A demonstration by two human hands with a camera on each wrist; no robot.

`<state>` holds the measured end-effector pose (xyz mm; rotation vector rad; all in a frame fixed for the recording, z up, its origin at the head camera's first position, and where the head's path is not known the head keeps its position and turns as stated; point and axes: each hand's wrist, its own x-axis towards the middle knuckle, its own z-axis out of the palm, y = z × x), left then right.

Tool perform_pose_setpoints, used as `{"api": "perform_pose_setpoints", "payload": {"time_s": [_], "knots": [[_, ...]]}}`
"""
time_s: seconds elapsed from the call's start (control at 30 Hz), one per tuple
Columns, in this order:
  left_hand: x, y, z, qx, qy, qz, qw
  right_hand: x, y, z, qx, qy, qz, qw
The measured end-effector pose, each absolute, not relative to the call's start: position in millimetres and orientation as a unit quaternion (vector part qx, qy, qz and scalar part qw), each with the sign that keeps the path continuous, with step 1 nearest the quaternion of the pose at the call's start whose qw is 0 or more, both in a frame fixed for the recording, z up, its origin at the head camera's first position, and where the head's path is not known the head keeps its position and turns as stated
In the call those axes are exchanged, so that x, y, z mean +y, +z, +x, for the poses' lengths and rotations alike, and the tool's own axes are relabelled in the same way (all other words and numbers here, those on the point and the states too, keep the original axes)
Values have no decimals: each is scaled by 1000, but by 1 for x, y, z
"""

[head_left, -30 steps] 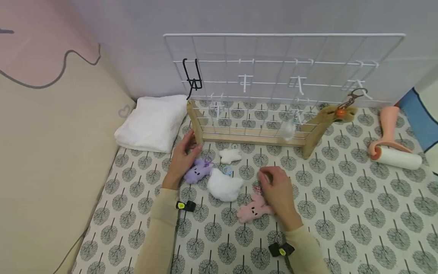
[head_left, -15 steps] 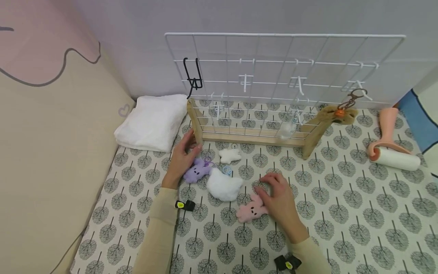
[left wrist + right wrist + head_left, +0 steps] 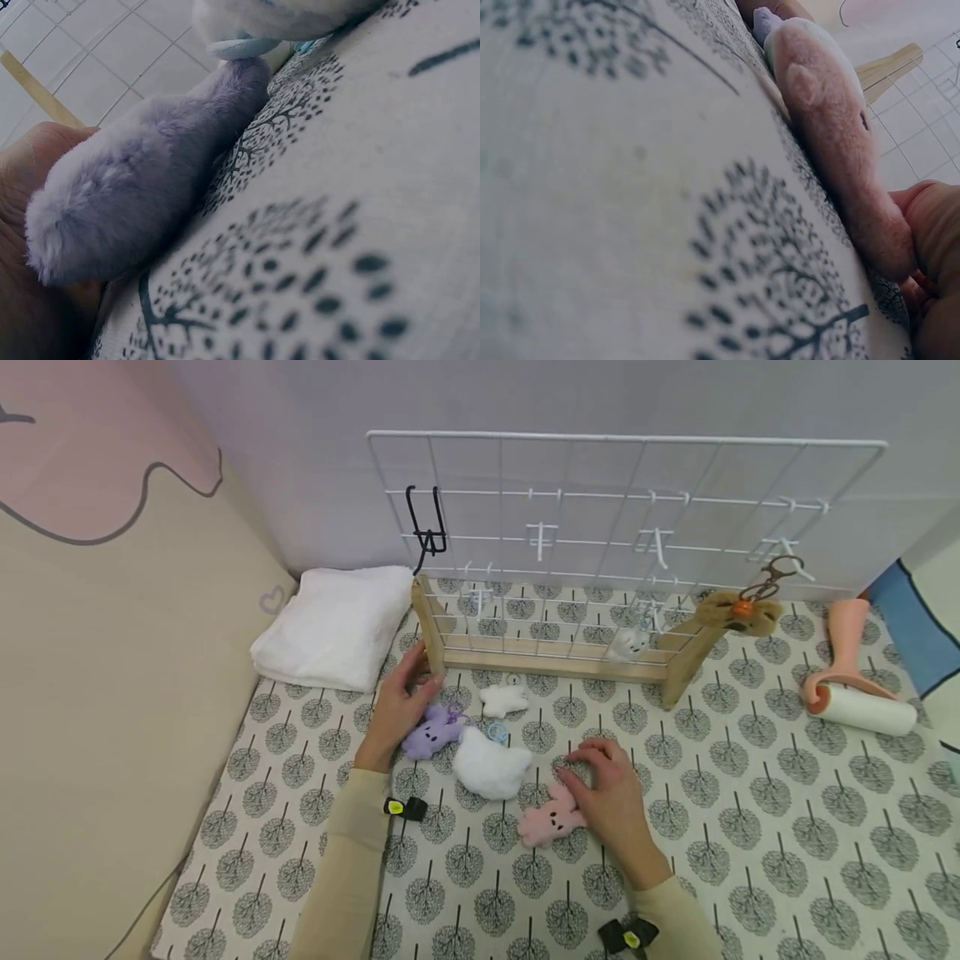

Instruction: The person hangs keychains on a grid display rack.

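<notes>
My left hand holds the left wooden foot of a white wire grid rack, thumb in front. Beside that hand lies a purple plush bunny, near it in the left wrist view too. To its right is a white plush with a blue ring, and a smaller white plush lies behind. My right hand rests beside a pink plush bunny, thumb at its ear, with thumb and index finger apart. In the right wrist view the pink bunny lies against that hand.
Several hooks sit on the grid, one of them a black hook. A small white plush charm and a brown plush keychain hang there. A folded white towel lies left, a lint roller right.
My right hand has drawn back slightly, its thumb and index finger parting. The hanging white charm and brown keychain have swung a little. My left hand stays at the foot.
</notes>
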<state>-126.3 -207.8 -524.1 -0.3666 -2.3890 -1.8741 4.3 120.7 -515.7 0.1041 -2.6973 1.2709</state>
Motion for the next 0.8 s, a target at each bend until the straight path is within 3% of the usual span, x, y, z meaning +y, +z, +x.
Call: {"api": "perform_pose_setpoints", "payload": {"time_s": [0.33,0.8], "knots": [[-200,-491,-114,-782,-614,-107,26,121,-519,5,-901,423,37,90],[-199,-491,-114,-783,-613,-101,29,121,-515,5,-906,415,33,71]]}}
